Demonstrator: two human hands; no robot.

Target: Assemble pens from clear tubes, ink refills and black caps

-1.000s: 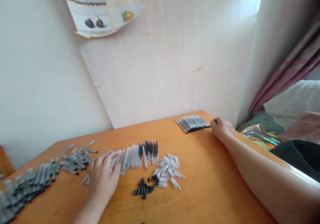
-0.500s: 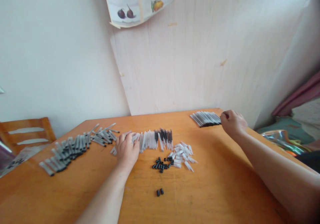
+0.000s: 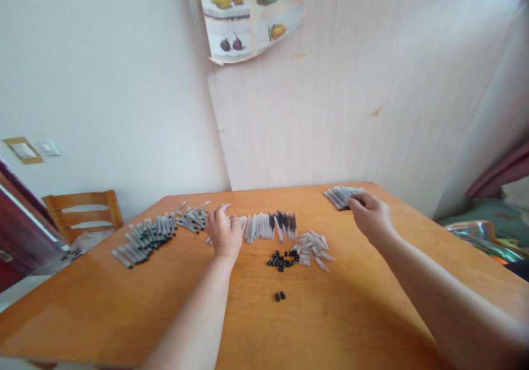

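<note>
My left hand is over the left end of a row of white pen barrels, its fingers raised and its thumb apart. Nothing shows in its grasp. At the row's right end several barrels hold dark refills. My right hand is closed at the right end of a neat row of pens with black ends. Whatever its fingers hold is hidden. Nearer me lie a heap of clear-white caps, a cluster of short black pieces and two more black pieces.
Many grey-white pens with black ends are spread along the left of the wooden table. A wooden chair stands beyond the left edge. Fruit pictures hang on the wall. Shiny plastic bags lie off the right edge.
The view has swung left and up. My right hand has moved left, over the right end of the pen row. My left hand's fingers have lifted from the barrels.
</note>
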